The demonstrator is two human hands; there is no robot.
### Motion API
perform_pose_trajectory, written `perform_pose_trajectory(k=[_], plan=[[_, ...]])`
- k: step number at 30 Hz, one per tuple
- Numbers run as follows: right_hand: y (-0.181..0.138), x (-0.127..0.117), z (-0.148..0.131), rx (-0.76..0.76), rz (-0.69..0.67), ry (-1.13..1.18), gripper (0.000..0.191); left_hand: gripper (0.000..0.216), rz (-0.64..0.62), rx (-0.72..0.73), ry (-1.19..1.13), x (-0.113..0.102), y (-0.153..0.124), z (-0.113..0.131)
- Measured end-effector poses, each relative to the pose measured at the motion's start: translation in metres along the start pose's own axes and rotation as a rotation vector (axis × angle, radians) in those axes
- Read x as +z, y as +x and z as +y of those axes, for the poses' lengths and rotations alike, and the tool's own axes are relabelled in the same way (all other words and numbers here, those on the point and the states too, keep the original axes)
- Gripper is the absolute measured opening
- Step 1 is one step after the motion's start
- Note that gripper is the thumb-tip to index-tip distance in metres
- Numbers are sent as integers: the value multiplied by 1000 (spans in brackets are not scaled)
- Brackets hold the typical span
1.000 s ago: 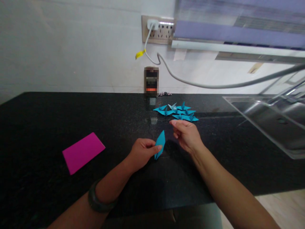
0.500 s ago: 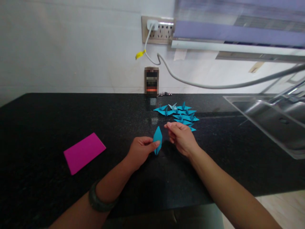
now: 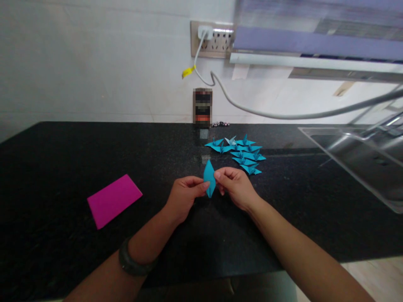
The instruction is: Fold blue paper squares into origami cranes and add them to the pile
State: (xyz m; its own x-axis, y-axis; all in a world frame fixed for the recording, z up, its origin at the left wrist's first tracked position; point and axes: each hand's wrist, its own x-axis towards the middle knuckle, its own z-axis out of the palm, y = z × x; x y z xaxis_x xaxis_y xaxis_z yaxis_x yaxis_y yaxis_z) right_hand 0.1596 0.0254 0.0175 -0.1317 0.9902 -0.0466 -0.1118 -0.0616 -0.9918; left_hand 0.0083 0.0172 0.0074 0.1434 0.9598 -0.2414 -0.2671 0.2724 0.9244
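A piece of blue origami paper (image 3: 209,173), folded into a narrow diamond, is held upright above the dark counter. My left hand (image 3: 185,197) pinches its lower left part, the thumb lying across the front. At its right edge, the thumb and index finger of my right hand (image 3: 236,186) close on the paper; the other fingers are curled and partly hidden. Beyond my right hand stand several blue folded paper cranes (image 3: 248,157) in a loose cluster, with a paler crane (image 3: 231,141) at the back.
To the left lies a pink paper stack or packet (image 3: 115,201) on the black counter (image 3: 56,167). A phone-like object (image 3: 203,107), blurred, leans on the wall beside a beaded strand (image 3: 221,124). A steel sink (image 3: 362,163) is at the right. A grey cable (image 3: 267,114) runs along the wall.
My right hand has come down and left to the blue paper and now grips its right edge. The paper has risen slightly in my left hand. The view has shifted a little.
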Motion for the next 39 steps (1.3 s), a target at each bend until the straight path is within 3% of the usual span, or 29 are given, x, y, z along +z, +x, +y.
perform_pose_trajectory(k=[6, 14, 21, 29, 39], plan=[[0, 1, 2, 3, -16, 10, 28, 22, 12, -90, -160, 1, 1, 4], [1, 2, 5, 18, 0, 114, 36, 24, -57, 6, -141, -1, 3, -1], [1, 1, 9, -38, 0, -85, 27, 17, 15, 89, 42, 0, 1, 1], [3, -3, 9, -35, -41, -26, 22, 15, -54, 18, 126, 2, -2, 5], [4, -5, 11, -67, -69, 25, 23, 11, -96, 166, 317, -3, 1, 0]])
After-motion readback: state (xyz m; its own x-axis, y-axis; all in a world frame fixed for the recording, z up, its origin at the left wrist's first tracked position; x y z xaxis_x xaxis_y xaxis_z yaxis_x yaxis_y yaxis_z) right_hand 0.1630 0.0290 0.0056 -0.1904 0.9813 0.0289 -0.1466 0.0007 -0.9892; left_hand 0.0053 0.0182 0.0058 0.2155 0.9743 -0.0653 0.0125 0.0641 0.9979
